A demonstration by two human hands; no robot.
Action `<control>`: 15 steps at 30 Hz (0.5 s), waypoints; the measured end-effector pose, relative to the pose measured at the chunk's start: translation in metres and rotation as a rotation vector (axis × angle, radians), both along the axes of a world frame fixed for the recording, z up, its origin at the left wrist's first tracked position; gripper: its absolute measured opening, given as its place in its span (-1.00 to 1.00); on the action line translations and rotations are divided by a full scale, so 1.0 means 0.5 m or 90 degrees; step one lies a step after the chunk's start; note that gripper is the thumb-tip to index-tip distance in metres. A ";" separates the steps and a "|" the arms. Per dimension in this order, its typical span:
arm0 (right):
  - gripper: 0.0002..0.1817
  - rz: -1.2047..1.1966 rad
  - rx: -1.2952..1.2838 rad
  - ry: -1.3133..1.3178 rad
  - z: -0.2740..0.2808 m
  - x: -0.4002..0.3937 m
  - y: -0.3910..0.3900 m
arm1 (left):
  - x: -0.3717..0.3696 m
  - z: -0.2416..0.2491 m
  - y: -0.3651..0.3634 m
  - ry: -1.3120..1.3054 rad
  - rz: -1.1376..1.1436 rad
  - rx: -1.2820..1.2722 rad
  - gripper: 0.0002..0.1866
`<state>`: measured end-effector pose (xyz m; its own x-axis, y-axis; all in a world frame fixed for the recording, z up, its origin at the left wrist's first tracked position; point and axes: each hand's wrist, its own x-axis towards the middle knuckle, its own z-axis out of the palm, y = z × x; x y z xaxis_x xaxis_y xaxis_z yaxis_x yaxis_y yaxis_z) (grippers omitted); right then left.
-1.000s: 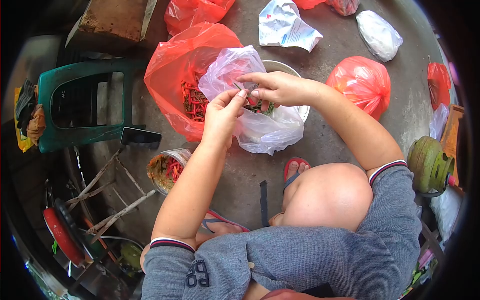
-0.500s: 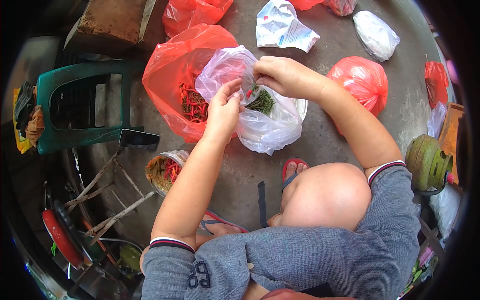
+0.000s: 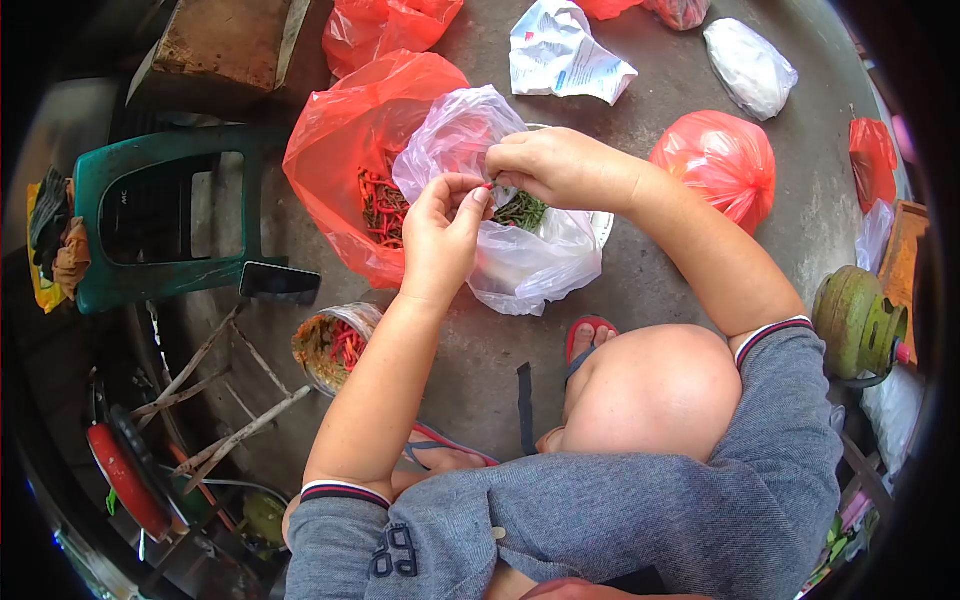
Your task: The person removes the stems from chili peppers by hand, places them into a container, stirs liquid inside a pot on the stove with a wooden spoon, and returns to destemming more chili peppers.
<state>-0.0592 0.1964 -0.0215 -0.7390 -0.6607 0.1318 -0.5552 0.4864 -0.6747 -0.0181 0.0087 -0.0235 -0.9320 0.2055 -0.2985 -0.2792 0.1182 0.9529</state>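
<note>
My left hand (image 3: 443, 232) is closed in a pinch, with a small red chili pepper (image 3: 488, 186) at its thumb and fingertips. My right hand (image 3: 568, 172) is also pinched, its fingertips meeting the other end of the chili; the exact grip is partly hidden. Below both hands sits an open translucent white plastic bag (image 3: 535, 270), with green chili stems (image 3: 521, 211) inside it. Left of it, a large open red plastic bag (image 3: 330, 150) contains many red chilies (image 3: 380, 212). A tilted tub (image 3: 310, 350) with more red chilies inside stands beside my left forearm.
A green plastic chair (image 3: 95, 230) and a dark phone (image 3: 280, 283) are on the left. A tied red bag (image 3: 715, 160), a white bag (image 3: 750, 70) and crumpled printed paper (image 3: 565, 55) lie on the concrete floor. At the right stands a green gas cylinder (image 3: 860, 320).
My two hands have come together, the left fingertips closing at the chili that hung under my right fingers. My right hand has shifted slightly left and down.
</note>
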 end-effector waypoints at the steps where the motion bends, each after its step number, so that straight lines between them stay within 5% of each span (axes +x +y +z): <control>1: -0.84 0.019 -0.030 -0.030 -0.002 -0.002 0.000 | 0.000 0.000 -0.004 -0.013 0.008 0.037 -0.85; 2: -0.84 0.019 -0.030 -0.029 -0.001 -0.002 0.003 | 0.001 0.002 -0.009 -0.013 0.009 0.037 -0.85; 4: -0.82 0.033 -0.134 -0.348 0.012 -0.002 0.007 | 0.000 0.009 -0.019 -0.086 -0.022 0.155 -0.87; 7: -0.76 0.054 -0.282 -0.581 0.005 0.004 0.003 | -0.004 0.007 -0.033 -0.153 -0.042 0.253 -0.88; 13: -0.73 -0.047 -0.356 -0.552 0.013 -0.004 -0.009 | -0.005 0.058 -0.093 -0.114 -0.006 0.201 -0.87; 15: -0.78 -0.044 -0.215 -0.421 -0.010 -0.009 -0.005 | 0.005 0.106 -0.149 -0.077 -0.030 0.053 -0.87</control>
